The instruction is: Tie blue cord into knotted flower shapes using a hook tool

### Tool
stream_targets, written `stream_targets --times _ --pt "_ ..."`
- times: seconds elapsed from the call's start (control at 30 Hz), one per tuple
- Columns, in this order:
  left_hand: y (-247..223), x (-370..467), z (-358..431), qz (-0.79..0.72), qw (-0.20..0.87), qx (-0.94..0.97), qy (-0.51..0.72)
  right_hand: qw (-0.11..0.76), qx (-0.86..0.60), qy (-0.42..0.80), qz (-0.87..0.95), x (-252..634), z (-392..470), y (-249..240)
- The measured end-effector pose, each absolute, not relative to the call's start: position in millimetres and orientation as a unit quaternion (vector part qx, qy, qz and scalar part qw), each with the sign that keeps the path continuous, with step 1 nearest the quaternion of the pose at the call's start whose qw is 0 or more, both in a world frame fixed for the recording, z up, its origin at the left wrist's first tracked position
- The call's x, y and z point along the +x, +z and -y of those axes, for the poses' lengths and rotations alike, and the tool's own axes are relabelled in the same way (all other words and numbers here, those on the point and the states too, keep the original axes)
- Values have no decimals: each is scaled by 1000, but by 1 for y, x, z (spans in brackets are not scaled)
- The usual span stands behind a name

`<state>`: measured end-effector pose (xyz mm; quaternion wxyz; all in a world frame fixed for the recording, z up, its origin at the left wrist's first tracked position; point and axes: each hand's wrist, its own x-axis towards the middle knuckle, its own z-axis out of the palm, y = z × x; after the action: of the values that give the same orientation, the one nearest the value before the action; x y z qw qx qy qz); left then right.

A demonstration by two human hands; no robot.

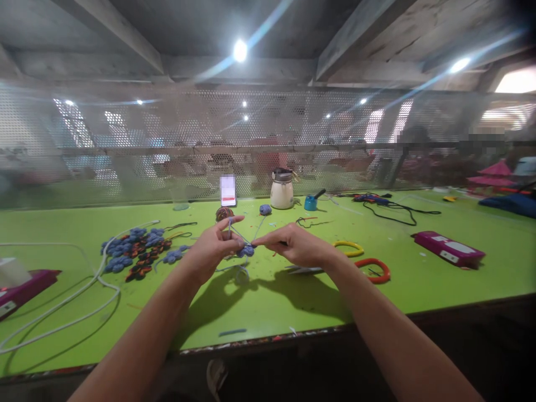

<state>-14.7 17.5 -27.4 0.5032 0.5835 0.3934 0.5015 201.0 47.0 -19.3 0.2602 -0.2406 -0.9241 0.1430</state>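
Note:
Between my two hands hangs a small blue crocheted piece [246,251], above the green table. My left hand [215,245] pinches its left side, and the forefinger is raised with blue yarn [230,224] looped over it. My right hand [295,244] is closed at the piece's right side; a thin tool there, if any, is too hidden to name. A strand runs up from the work towards a blue yarn ball [265,210]. Behind my left hand lies a dark striped yarn ball [224,213]. Scissors [372,270] with red and yellow handles lie below my right wrist.
Blue crocheted flowers [121,251] and dark orange ones [146,261] lie left, beside a white cable [100,268]. A phone [228,191], a jug [282,190] and a teal pot [310,202] stand at the back. A purple power strip [449,249] lies right.

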Motion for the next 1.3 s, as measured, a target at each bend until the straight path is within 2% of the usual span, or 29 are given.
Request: stream_targets --times 0.47,0.67,0.8,0.9,1.03,1.13,1.3 --pt "-27 -10 -15 -428 399 661 470 229 -265 105 931 197 -42 -20" --pt "-33 -5 -18 -443 280 729 439 221 -295 72 927 192 -41 -23" --pt "-38 -1 -18 -449 176 755 445 264 -336 76 901 187 -44 -30" --pt "-37 2 -16 -447 138 744 478 354 -348 161 853 179 -47 -36" --pt "-33 4 -13 -448 98 712 532 447 -350 423 706 166 -47 -43" --pt "-32 4 -14 -440 141 675 575 481 -327 550 600 158 -42 -46" --pt "-32 -4 -21 -372 412 549 625 518 -286 568 572 155 -39 -49"
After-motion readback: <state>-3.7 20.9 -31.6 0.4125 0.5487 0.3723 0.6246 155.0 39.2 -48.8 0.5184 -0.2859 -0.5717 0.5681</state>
